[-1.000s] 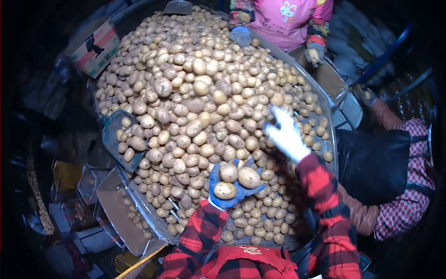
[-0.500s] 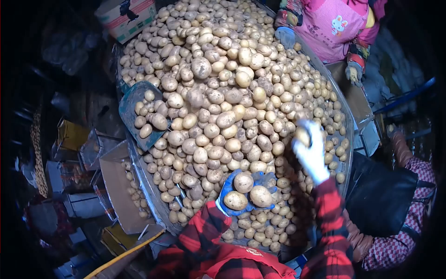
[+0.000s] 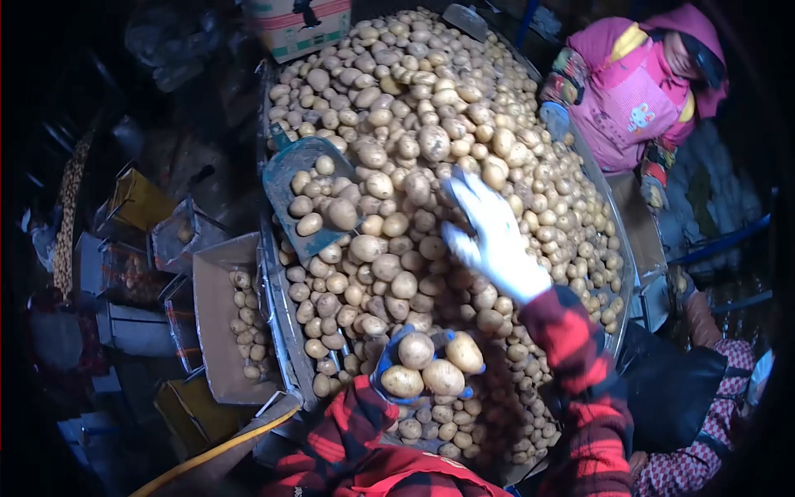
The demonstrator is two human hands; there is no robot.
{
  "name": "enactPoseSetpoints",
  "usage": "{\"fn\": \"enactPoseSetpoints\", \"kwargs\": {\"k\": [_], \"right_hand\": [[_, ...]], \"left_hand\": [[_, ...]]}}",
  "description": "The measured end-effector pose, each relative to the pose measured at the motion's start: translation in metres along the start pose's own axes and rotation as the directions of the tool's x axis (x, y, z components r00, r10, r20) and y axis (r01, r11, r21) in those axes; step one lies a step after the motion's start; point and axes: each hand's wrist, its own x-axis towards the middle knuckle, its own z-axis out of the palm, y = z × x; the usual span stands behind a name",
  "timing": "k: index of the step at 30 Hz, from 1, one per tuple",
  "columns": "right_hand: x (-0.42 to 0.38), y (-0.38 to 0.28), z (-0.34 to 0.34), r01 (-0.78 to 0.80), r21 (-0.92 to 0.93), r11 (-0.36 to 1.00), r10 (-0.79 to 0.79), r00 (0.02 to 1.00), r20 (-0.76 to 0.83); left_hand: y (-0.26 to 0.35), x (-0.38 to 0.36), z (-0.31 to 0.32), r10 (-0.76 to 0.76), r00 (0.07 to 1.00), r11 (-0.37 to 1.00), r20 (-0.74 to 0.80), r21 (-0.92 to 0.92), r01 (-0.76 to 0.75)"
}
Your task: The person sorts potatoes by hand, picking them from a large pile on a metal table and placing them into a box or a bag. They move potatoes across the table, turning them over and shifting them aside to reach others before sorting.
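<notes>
My left hand [image 3: 386,363], in a blue glove, is cupped palm-up under several potatoes [image 3: 443,377] at the near side of the heap. Those potatoes cover most of its palm and fingers. My right hand [image 3: 495,240], in a white glove, is over the middle of the potato pile [image 3: 389,267]. Its fingers are stretched out and spread, with no potato visible in them. A green scoop [image 3: 291,178] with several potatoes in it lies on the left part of the heap.
A cardboard box [image 3: 219,331] partly filled with potatoes stands at the left rim of the metal table [image 3: 280,319]. A printed carton [image 3: 302,29] is at the far left. One co-worker [image 3: 633,99] in pink is at the far right, another [image 3: 679,414] at the near right.
My right hand has moved left across the heap and no longer holds a potato. Another potato now lies in my left hand, which held three before. The view has shifted.
</notes>
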Motion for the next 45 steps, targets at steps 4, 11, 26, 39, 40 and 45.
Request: {"fn": "enactPoseSetpoints", "kwargs": {"k": [4,11,26,39,40,45], "right_hand": [[0.110,0.081,0.081,0.223,-0.441,0.870,-0.241,0.970,0.017],[0.116,0.042,0.049,0.201,-0.454,0.868,-0.196,0.979,0.058],[-0.150,-0.156,0.020,-0.674,0.659,0.334,0.532,0.712,0.459],[-0.245,-0.246,0.018,-0.822,0.507,0.260,0.616,0.546,0.568],[-0.246,-0.250,0.019,-0.812,0.479,0.334,0.592,0.576,0.564],[-0.198,-0.292,0.045,-0.447,0.528,0.722,0.180,0.858,0.481]], "left_hand": [[-0.003,-0.034,-0.003,0.025,1.000,0.999,0.010,0.040,-0.026],[-0.025,-0.096,-0.006,0.126,0.989,0.976,0.072,0.171,-0.136],[0.006,-0.298,0.055,0.458,0.881,0.840,0.119,0.265,-0.473],[0.280,-0.571,-0.085,0.676,0.618,0.681,-0.401,0.022,-0.732],[0.278,-0.535,-0.097,0.523,0.846,0.806,0.104,0.264,-0.530],[0.046,-0.344,0.043,-0.014,0.981,1.000,-0.196,0.008,0.016]]}}
